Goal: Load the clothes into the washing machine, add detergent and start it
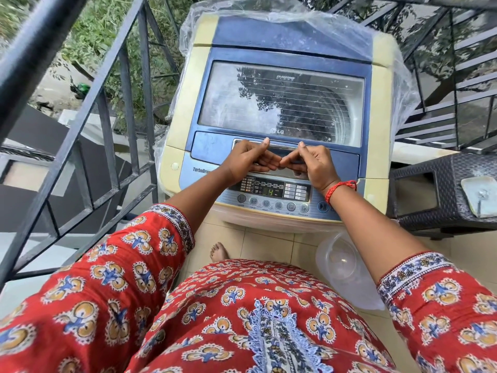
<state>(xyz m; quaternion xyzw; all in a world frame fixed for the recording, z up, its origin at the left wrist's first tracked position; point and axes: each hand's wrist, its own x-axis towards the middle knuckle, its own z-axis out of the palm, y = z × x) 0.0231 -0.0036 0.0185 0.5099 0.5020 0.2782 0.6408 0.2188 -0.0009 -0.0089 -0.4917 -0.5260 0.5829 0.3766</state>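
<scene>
A blue and cream top-loading washing machine [382, 76] stands in front of me with its glass lid [279, 103] down. The drum shows faintly through the glass under tree reflections; I cannot tell whether clothes lie inside. My left hand [248, 160] and my right hand [313, 164] sit side by side on the lid handle [282, 149], thumbs on top and fingers curled at its front edge. Just below my hands, the control panel [271, 189] is lit with green digits. No detergent is in view.
A clear plastic sheet [242, 12] is bunched over the machine's back. A clear plastic container [341, 262] lies on the tiled floor by my right leg. A dark wicker stool [430, 189] stands to the right and a metal railing [102, 103] runs close on the left.
</scene>
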